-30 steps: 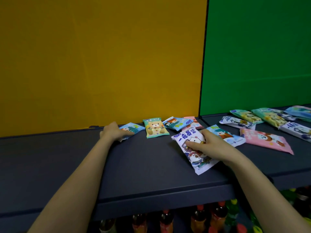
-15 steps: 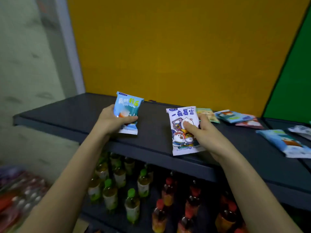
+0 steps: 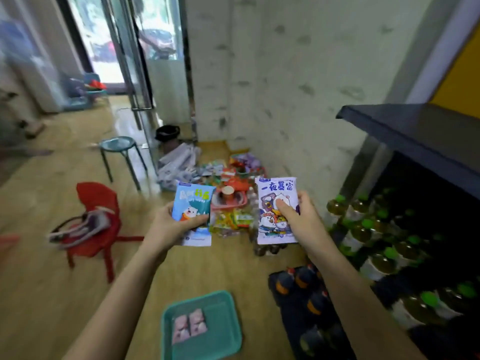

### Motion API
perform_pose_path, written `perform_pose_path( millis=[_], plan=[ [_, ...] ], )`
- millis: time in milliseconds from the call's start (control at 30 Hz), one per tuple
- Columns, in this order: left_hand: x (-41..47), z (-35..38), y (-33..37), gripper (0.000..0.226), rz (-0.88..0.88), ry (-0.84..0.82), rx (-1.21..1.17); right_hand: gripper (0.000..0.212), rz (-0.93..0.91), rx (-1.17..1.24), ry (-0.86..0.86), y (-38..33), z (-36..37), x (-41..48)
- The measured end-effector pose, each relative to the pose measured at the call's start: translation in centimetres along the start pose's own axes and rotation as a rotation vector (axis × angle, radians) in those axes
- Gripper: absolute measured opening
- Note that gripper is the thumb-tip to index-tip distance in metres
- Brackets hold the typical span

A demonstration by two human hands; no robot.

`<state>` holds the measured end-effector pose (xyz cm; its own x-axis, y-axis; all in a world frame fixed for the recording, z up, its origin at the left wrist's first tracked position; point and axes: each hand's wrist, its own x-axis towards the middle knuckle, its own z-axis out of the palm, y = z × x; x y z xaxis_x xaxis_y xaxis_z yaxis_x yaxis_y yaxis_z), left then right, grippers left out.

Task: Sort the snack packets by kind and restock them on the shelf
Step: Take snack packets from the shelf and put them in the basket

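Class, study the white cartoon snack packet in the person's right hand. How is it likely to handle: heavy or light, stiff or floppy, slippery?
Probably light: the right hand holds the white packet upright with just a thumb-and-finger pinch. Likely thin film, yet it stands flat unsupported, so perhaps air-puffed. The smooth printed wrapper may be slippery.

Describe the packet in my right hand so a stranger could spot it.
Left of the dark shelf, the right hand holds a white packet upright. Unlike the blue packet in the left hand, it bears big blue characters above cartoon animals.
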<state>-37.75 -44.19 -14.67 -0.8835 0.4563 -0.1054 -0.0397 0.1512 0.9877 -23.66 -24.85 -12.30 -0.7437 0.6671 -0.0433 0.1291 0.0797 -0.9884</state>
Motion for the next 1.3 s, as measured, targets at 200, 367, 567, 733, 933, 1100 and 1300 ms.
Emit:
perform_pose_path(
  millis=[200, 367, 567, 733, 933, 1100, 1300],
  plan=[
    [1.0, -13.0, -11.7, 0.018, -0.217, 0.174, -0.017, 0.017, 0.132, 0.043, -0.207, 8.2, 16.3, 2.0],
    [4.0, -16.9, -21.6, 0.018, -0.354, 0.214, -0.045, 0.012, 0.251, 0.051, -0.221, 16.8, 25.1, 3.7],
    [8.1, -16.9, -35.2, 0.012, -0.476, 0.203, -0.066, 0.02, 0.422, -0.004, -0.284, 30.6, 31.1, 6.4],
    [12.1, -14.9, -51.1, 0.013, -0.551, 0.137, -0.036, 0.024, 0.486, -0.029, -0.274, 46.5, 34.0, 8.7],
    [16.4, -10.2, -71.2, 0.01, -0.597, 0.119, -0.058, 0.029, 0.528, -0.067, -0.288, 68.4, 36.8, 10.8],
    [19.4, -7.3, -85.2, 0.026, -0.626, 0.099, 0.037, 0.036, 0.543, -0.14, -0.304, 81.9, 38.2, 12.9],
    [20.9, -6.0, -95.1, 0.025, -0.656, 0.066, 0.243, 0.047, 0.549, -0.235, -0.281, 90.4, 39.5, 14.3]
  ],
)
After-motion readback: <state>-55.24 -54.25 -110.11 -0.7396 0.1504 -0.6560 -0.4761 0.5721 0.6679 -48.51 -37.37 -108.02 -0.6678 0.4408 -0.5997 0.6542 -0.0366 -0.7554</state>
